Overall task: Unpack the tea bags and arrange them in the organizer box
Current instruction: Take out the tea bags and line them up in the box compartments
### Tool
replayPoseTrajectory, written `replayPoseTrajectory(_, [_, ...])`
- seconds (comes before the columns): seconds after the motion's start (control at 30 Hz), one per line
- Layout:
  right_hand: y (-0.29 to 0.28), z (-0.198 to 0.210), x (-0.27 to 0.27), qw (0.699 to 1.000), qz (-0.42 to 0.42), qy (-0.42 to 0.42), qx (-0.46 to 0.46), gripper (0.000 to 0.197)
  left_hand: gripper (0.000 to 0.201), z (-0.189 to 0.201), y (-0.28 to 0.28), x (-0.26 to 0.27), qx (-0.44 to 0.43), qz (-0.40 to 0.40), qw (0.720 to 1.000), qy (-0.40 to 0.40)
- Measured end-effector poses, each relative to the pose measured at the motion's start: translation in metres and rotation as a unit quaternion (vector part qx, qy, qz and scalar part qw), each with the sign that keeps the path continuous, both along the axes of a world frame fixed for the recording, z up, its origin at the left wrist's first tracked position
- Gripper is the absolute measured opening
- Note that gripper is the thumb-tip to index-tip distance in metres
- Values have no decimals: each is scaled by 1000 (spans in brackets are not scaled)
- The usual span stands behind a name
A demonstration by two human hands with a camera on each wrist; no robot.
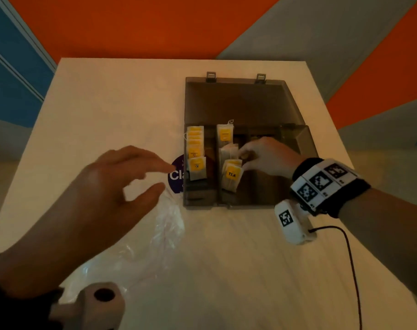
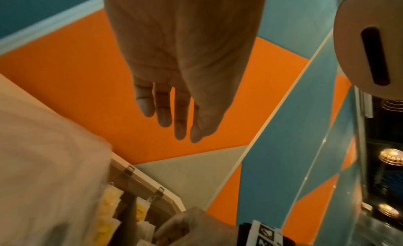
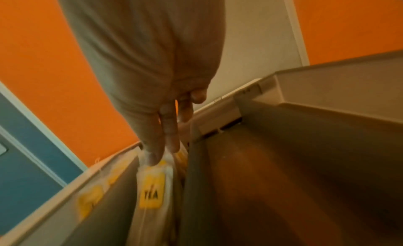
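Purple label (image 1: 176, 175) partly behind organizer box (image 1: 298, 148)

**My left hand, open over the box**

My left hand (image 2: 181, 60) hangs in the air, palm toward the camera, fingers (image 2: 162, 110) straight and close together, holding nothing. Behind it are orange and teal wall panels. Low on the left lies blurred pale plastic (image 2: 43, 163). Beside that, at the bottom, is the organizer box (image 2: 139, 186) with its two small clasps, on the desk (image 2: 172, 199). Yellow-labelled tea bags (image 2: 109, 201) stand in its compartments. My right hand (image 2: 187, 227) reaches into the box from the bottom edge, with a marker-printed wristband (image 2: 265, 234) behind it.
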State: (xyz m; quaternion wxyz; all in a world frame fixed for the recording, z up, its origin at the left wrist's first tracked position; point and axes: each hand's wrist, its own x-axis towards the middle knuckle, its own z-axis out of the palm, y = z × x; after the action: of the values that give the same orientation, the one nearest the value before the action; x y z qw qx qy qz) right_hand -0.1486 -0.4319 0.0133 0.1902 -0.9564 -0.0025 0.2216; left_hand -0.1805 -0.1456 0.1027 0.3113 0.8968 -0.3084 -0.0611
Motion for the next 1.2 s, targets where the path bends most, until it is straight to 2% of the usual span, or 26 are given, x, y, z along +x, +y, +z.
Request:
replayPoseTrajectory(0.1, [6, -12, -8, 996, 42, -40, -63, 58, 32, -8, -31, 6, 10, -17, 998, 53])
replayPoseTrajectory(0.17, [8, -20, -9, 994, 45, -60, -80, 64, 32, -22, -50, 9, 18, -12, 995, 99])
replayPoseTrajectory(0.27, [8, -29, -9, 994, 22, -86, -63, 56, 31, -44, -66, 14, 6, 8, 990, 144])
replayPoseTrajectory(0.37, [7, -32, -10, 992, 29, -97, -69, 33, 33, -62, -79, 19, 17, 40, 986, 163])
replayPoseTrajectory(0.47, [7, -33, -13, 990, 55, -94, -93, 29, 41, -79, -94, 22, 63, 49, 989, 122])
replayPoseTrajectory(0.57, [9, -33, -15, 986, 62, -115, -101, 30, 47, -95, -109, 21, 124, 21, 990, 70])
replayPoseTrajectory(0.73, [8, -32, -14, 985, 86, -106, -102, 31, 42, -114, -125, 26, 219, -14, 976, 6])
replayPoseTrajectory(0.83, [1, -26, -9, 993, 93, -64, -29, 26, 35, -117, -130, 29, 241, -36, 969, -28])
replayPoseTrajectory(0.93, [-9, -21, 4, 991, 5, -124, 52, 25, 32, -118, -131, 30, 253, -46, 966, -35])
replayPoseTrajectory(1.0, [-12, -22, 16, 987, -3, -159, 11, 26, 29, -120, -130, 30, 262, -59, 962, -47])
replayPoseTrajectory(1.1, [-7, -26, 30, 987, 57, -135, -70, 29, 29, -120, -131, 30, 251, -60, 965, -54])
replayPoseTrajectory(1.2, [-3, -28, 37, 984, 79, -139, -84, 21, 30, -117, -131, 31, 233, -41, 970, -51])
